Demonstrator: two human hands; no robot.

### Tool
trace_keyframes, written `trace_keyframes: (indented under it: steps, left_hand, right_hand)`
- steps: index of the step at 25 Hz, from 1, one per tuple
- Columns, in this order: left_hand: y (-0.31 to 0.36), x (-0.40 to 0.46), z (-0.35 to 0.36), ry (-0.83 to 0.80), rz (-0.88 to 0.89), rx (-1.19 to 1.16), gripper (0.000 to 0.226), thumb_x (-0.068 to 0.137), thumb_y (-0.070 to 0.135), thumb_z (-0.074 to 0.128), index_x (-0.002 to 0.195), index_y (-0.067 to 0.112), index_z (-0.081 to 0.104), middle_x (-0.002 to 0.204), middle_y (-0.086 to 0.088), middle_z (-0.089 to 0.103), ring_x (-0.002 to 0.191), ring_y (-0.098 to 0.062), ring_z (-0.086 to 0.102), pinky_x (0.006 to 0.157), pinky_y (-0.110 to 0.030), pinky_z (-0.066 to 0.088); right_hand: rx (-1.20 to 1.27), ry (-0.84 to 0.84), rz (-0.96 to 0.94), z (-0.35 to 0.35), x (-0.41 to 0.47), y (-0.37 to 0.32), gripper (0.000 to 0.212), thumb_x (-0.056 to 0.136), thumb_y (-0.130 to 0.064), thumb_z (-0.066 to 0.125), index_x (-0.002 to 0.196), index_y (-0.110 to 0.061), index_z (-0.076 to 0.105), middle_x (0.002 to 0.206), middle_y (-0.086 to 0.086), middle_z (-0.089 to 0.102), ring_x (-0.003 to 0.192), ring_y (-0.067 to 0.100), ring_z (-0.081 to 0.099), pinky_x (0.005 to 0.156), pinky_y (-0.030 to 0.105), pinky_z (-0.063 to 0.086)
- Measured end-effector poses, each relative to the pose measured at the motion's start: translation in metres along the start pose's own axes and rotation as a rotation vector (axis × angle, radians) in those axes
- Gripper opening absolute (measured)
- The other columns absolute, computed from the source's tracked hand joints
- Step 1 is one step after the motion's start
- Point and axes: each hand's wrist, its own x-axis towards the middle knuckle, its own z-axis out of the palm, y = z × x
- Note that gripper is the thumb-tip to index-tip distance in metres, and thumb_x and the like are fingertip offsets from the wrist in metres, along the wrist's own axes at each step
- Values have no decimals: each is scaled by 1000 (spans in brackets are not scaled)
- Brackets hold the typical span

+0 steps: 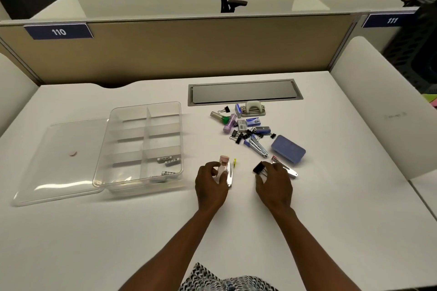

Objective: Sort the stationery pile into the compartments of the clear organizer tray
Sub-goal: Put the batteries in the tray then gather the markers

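On the white worktop (307, 231) I see my left hand (210, 184) curled round a pink tube (222, 168), my right hand (274, 183) pinching a black binder clip (259, 168). Stationery pile (250, 130) lies right of the clear organizer tray (142, 146). Divider tags read 110 (58, 31), 111 (392, 20).

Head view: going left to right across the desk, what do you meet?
Clear lid → clear organizer tray → left hand holding a pink tube → right hand pinching a black binder clip → blue case.
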Motion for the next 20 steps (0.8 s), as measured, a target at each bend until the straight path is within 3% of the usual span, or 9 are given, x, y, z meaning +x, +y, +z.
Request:
trace_keyframes:
  steps: [2,6,10,13,15,20]
  left_hand:
    - [9,-1,3,-17,-19,-82,28,77,19,74,99,24,59,93,8,61,81,-5,60,71,-28,53]
    - [20,-3,2,-80,-77,-128,36,76,24,79,103,21,55,89,8,67,74,-4,65,65,-23,54]
    - [19,-7,-7,-120,-136,-154,40,79,24,76,111,33,53,82,7,66,72,-6,63,67,-23,51]
    - [12,-9,-15,-164,-197,-135,23,83,26,70,104,30,63,84,5,62,75,-14,58,67,-20,45]
    - [8,-12,-19,-203,-220,-162,25,85,30,69,110,29,65,95,7,64,82,-11,60,70,-20,45]
    - [7,-13,-29,-293,-161,-189,29,87,41,69,115,35,66,102,14,69,89,-7,62,77,-23,52]
  right_hand:
    - [-62,-57,-19,4,-3,7,44,88,-30,64,130,-22,59,128,5,59,122,27,51,91,38,48]
    - [39,-34,7,8,-2,5,37,85,-28,68,122,-23,64,120,1,64,116,24,55,90,35,48]
    - [391,8,127,6,-9,-8,23,77,-30,77,98,-33,70,93,-6,69,86,13,64,76,28,51]
    - [858,-183,314,1,-15,-30,16,82,-30,76,98,-28,74,86,-2,73,77,12,66,66,26,51]
    - [1057,-338,362,-1,-18,-42,14,87,-26,71,99,-22,76,87,4,74,74,16,63,59,29,46]
    - [1120,-522,395,4,-26,-60,18,93,-17,59,99,-15,75,85,7,72,74,18,63,59,29,46]
